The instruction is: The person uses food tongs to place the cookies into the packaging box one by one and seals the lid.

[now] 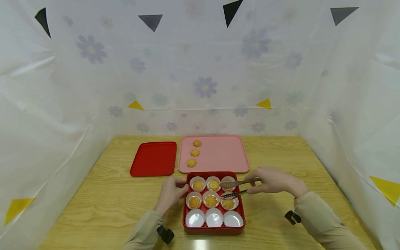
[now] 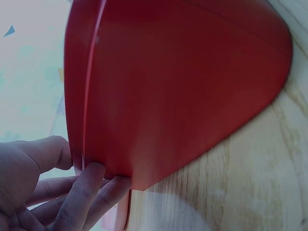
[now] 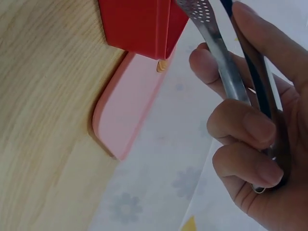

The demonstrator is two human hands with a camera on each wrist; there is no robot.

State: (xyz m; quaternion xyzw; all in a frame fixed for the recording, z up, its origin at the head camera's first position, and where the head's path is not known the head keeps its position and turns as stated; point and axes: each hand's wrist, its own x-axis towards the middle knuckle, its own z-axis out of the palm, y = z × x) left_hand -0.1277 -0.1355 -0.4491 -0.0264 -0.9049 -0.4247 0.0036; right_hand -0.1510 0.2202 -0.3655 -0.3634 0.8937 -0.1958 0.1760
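A red box (image 1: 214,230) on the table holds white paper cups in rows. The cups in the back and middle rows hold piped cookies (image 1: 210,200); the three front cups (image 1: 214,218) are empty. My left hand (image 1: 171,193) holds the box at its back left corner, fingertips (image 2: 94,171) against the wall. In my right hand (image 1: 271,180) are metal tongs (image 3: 231,79) with perforated ends, gripped between thumb and fingers. Their tips stand apart over the right-hand cups of the back and middle rows, partly covering the cookies there, with no cookie between them.
Behind the box lies a pink tray (image 1: 223,154) with three cookies (image 1: 195,153) in a line near its left side. An empty red tray (image 1: 153,159) is left of it. White flowered sheeting (image 1: 200,62) surrounds the wooden table (image 1: 103,194) at the back and sides.
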